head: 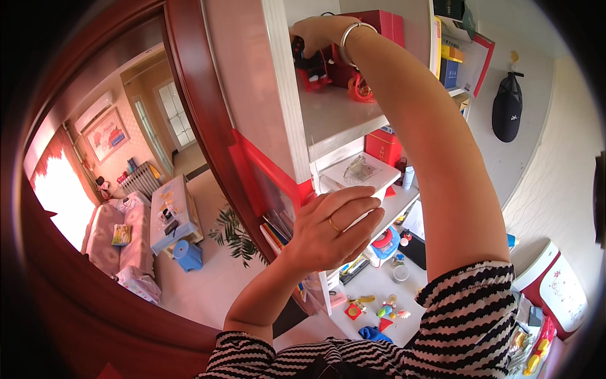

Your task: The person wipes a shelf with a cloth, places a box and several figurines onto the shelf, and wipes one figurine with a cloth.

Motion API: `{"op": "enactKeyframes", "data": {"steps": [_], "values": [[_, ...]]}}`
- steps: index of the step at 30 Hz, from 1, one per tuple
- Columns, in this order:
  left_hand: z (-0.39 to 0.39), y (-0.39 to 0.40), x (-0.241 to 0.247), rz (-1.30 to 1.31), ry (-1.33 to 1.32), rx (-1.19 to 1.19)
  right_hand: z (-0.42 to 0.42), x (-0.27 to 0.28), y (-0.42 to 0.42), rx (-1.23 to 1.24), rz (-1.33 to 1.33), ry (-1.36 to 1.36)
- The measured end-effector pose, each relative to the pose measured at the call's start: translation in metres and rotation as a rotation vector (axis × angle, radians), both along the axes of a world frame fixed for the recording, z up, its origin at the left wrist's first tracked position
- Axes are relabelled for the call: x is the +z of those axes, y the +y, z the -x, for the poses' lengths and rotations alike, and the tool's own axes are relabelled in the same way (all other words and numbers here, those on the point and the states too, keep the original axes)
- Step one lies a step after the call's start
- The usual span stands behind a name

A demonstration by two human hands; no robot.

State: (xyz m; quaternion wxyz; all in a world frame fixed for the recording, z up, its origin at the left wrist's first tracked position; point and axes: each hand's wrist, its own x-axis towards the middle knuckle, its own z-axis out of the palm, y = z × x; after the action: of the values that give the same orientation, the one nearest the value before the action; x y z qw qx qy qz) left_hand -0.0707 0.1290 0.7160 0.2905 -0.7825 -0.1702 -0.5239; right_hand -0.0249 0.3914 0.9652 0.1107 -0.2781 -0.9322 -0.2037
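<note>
My right hand [324, 32], with a silver bangle on the wrist, reaches into an upper compartment of the white shelf unit [341, 116]. Its fingers are around a small black and red ornament [315, 68], partly hidden by the hand. Behind my forearm stands a dark red box [386, 26]. A red ornament with gold parts [360, 90] lies on the same shelf. Lower down, my left hand [334, 227] is raised near the shelf unit's edge, in front of a white box [374, 168]. Its fingertips bend away from the camera, and whether they touch anything is hidden.
A red box [382, 147] stands on the shelf below. Small toys [386, 310] and a clear cup [400, 273] lie on the desk. A black cap [507, 109] hangs on the right. Left of the red-brown door frame [208, 104] is a room with a sofa [116, 232].
</note>
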Motion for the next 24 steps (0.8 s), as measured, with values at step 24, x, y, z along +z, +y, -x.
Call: {"op": "enactKeyframes", "data": {"steps": [24], "values": [[0.002, 0.004, -0.002, -0.012, 0.05, 0.059, 0.001, -0.016, -0.043, -0.188, -0.157, 0.019]]}}
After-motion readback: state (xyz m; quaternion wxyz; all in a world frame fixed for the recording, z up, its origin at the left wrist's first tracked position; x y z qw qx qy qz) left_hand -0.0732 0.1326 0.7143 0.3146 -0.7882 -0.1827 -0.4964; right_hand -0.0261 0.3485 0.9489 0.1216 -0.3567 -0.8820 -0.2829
